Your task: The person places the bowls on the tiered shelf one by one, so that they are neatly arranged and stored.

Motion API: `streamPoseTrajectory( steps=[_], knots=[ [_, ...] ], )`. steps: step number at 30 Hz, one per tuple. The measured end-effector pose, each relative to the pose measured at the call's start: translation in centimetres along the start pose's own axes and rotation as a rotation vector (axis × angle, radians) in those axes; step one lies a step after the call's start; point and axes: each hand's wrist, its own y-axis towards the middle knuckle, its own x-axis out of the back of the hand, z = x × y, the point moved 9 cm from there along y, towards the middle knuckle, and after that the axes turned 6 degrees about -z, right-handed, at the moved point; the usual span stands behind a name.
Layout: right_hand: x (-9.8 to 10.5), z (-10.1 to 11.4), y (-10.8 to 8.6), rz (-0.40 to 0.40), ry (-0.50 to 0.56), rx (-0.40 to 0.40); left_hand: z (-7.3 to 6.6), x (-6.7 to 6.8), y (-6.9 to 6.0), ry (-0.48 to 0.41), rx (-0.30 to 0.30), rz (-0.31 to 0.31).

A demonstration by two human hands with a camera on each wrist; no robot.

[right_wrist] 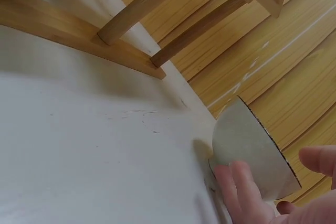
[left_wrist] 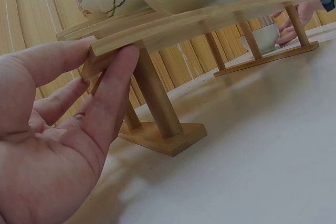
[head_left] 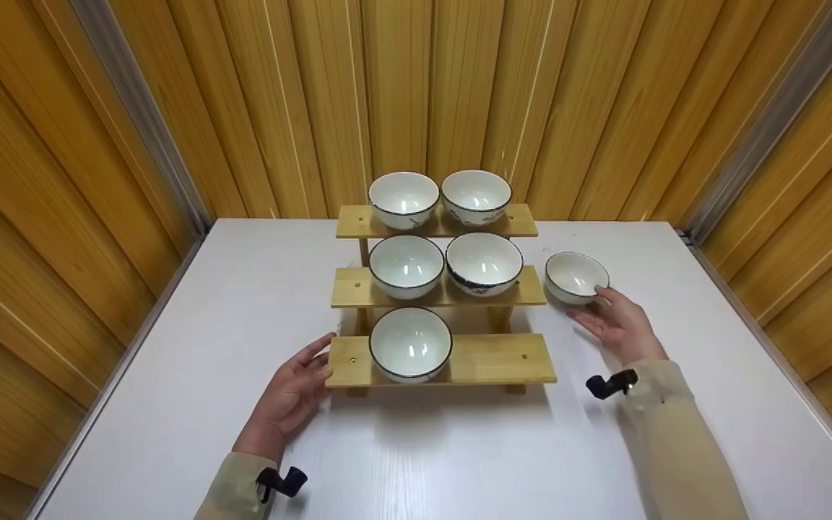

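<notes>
A three-tier wooden display stand (head_left: pixel 492 359) holds several white bowls with dark rims. My left hand (head_left: pixel 299 383) is at the left end of its lowest board, pinching the board's corner between thumb and fingers, as the left wrist view shows (left_wrist: pixel 79 114). On the table right of the stand is a bowl (head_left: pixel 576 276). My right hand (head_left: pixel 622 325) holds it at its near right side, thumb at the rim and fingers against the outer wall. In the right wrist view the bowl (right_wrist: pixel 249 148) looks upright, its foot at the tabletop.
Two bowls, one of them a left bowl (head_left: pixel 404 198), stand on the top board and two on the middle board, including a dark-patterned bowl (head_left: pixel 484 263). One bowl (head_left: pixel 410 343) sits left of centre on the lowest board. Wood-look panels (head_left: pixel 394 94) enclose the white table (head_left: pixel 416 462).
</notes>
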Motion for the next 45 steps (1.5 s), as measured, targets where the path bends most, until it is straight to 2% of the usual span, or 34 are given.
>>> streamPoseTrajectory(
  steps=[3,8,16,21,25,30,38,45],
  knots=[
    [-0.4,0.1,0.6,-0.009,-0.044,0.033,0.0,0.1,0.0,0.0,0.005,-0.011],
    [-0.9,0.1,1.3,-0.021,-0.03,0.076,0.1,0.1,0.0,-0.002,0.004,-0.021],
    [-0.9,0.3,1.5,-0.004,-0.012,0.11,0.0,0.1,0.1,0.002,-0.012,0.002],
    [-0.4,0.3,1.2,-0.016,-0.048,0.128,-0.1,0.0,0.0,0.017,-0.026,0.02],
    [0.0,0.2,0.5,-0.016,-0.064,0.126,-0.1,-0.1,0.0,0.014,-0.025,0.024],
    [0.3,0.5,-0.9,0.023,-0.1,0.131,-0.1,0.0,0.0,0.007,-0.018,0.022],
    [0.5,1.1,-3.6,0.13,-0.218,0.153,-0.1,0.0,0.0,0.009,-0.012,0.02],
    [0.4,1.5,-6.4,0.228,-0.239,0.174,-0.1,0.0,-0.1,0.009,-0.01,0.012]
  ],
)
